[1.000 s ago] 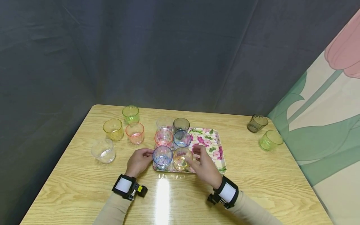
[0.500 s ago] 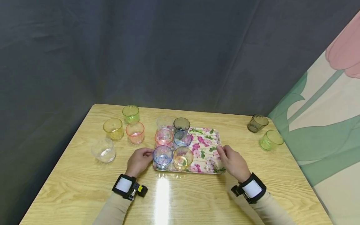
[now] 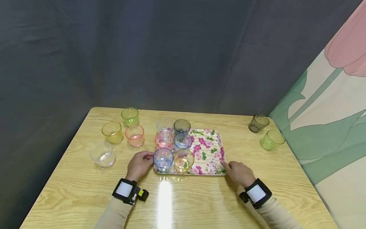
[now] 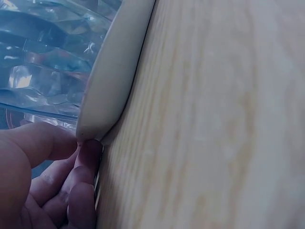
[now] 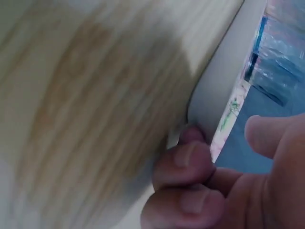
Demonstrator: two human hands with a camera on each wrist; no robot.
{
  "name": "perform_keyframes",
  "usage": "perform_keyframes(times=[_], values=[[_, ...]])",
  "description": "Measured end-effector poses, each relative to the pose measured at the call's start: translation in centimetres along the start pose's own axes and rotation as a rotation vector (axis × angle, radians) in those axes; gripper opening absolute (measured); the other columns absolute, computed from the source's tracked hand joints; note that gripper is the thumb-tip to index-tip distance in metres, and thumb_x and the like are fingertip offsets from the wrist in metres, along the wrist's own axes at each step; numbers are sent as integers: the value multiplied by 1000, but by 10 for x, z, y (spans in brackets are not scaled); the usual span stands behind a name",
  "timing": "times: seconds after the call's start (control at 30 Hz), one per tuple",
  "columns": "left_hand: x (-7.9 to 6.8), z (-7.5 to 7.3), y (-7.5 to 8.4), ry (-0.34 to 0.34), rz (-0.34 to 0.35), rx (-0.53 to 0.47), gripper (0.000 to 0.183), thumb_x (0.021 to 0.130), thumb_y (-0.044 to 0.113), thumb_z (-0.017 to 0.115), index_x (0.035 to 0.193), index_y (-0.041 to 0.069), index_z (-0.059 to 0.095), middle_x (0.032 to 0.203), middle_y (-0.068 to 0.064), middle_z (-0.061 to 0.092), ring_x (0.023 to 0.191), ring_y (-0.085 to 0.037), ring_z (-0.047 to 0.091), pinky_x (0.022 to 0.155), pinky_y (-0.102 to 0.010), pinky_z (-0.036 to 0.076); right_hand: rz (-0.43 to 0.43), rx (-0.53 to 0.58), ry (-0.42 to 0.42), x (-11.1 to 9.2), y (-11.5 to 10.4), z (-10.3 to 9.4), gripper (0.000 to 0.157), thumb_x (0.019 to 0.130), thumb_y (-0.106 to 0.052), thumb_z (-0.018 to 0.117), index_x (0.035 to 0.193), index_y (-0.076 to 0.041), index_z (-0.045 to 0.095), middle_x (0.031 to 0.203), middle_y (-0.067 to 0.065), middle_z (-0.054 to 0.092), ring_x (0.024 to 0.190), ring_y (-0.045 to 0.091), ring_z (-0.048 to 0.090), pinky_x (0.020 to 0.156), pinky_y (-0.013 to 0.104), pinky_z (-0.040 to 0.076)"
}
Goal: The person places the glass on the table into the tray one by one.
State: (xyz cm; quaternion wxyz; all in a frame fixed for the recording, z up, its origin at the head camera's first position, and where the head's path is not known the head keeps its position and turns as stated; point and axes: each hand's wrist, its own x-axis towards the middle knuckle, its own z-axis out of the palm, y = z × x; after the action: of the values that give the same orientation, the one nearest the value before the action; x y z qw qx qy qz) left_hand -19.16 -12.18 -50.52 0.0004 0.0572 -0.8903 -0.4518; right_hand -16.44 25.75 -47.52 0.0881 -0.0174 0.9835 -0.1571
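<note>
We should keep the floral tray [image 3: 206, 159], lower centre of frame, level: six cups [image 3: 183, 142] weight its left part. Left hand [image 3: 139, 166] pinches the left rim between thumb and finger. Right hand [image 3: 240, 173]: fingers curled at the right rim, thumb apart; we can't tell if they grip.

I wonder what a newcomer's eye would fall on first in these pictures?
Probably the rectangular, pink-flowered tray in the middle of the pale wooden table, with six translucent tumblers of mixed colours in two columns on its left side. The left hand pinches its left edge, and the right hand is at its front right corner. Behind the table, a large dark blue cloth also stands out.
</note>
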Motion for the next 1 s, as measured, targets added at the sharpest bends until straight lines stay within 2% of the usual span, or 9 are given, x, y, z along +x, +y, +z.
perform_keyframes(times=[0.17,0.33,0.63,0.83,1.0], values=[[0,1,1,2,-2,5,18,80,28,66,94,18,73,83,3,70,76,-11,60,69,-35,44,-38,-43,31,-1,0,5,47,95,-42,41,59,-12,44,50,-1,38,43,14,37,41,28,27],[1,2,0,6,26,7,18,80,26,65,94,18,73,82,2,70,75,-12,61,69,-35,45,-73,-71,74,-2,0,6,38,93,-29,51,59,-13,43,49,-2,33,42,13,32,42,26,20],[0,4,-3,33,11,-1,17,83,27,62,94,19,72,81,2,67,74,-12,58,67,-33,43,-94,-86,141,-3,-1,10,39,92,-28,54,57,-14,43,47,-3,31,40,12,31,40,25,19],[-3,2,-1,77,31,-168,19,86,18,61,101,9,70,87,-5,67,76,-14,56,68,-30,45,-102,-75,155,-3,0,10,40,92,-27,54,56,-14,42,47,-3,29,40,12,30,41,25,18],[-8,-10,9,167,112,-244,18,86,12,62,100,4,69,87,-9,68,73,-17,55,64,-29,45,-112,-72,150,-2,0,9,39,92,-27,53,57,-14,42,48,-3,29,40,12,30,41,25,18]])
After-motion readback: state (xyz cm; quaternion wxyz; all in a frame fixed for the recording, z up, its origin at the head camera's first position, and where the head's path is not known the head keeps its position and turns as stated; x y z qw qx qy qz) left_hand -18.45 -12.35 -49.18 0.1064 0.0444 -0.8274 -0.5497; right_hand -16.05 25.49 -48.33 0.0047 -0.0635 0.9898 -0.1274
